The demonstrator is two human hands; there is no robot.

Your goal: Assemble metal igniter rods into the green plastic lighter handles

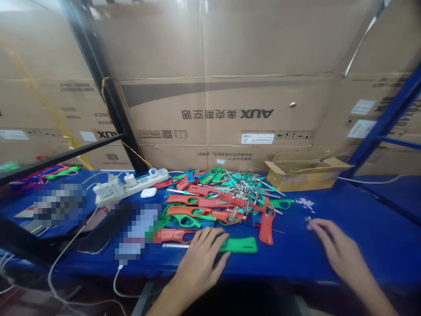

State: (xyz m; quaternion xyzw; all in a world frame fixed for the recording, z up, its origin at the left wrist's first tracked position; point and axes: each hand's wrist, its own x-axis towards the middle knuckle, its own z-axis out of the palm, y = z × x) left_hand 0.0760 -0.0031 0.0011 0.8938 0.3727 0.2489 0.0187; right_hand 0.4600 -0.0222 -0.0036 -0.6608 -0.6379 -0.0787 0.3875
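Observation:
My left hand (pixel 205 252) is closed around a green lighter handle (pixel 241 245) near the front edge of the table. My right hand (pixel 333 243) is lowered at the right, thumb and forefinger pressed together in a pinch; anything between them is too small to make out. Just past those fingertips lies a tiny pale part (pixel 307 218), with a small scatter of whitish-pink parts (pixel 305 203) behind it. Orange and green lighter shells (pixel 197 201) are piled beyond my left hand. An orange handle (pixel 266 228) and a thin screwdriver (pixel 259 225) lie between my hands.
Metal tubes and turquoise parts (pixel 248 186) heap up at the back, beside an open yellow carton (pixel 302 182). To the left are a power strip (pixel 141 183), a white earphone case (pixel 148 192), phones and cables. Cardboard (pixel 204 52) walls the back; a blue post (pixel 384 118) stands right.

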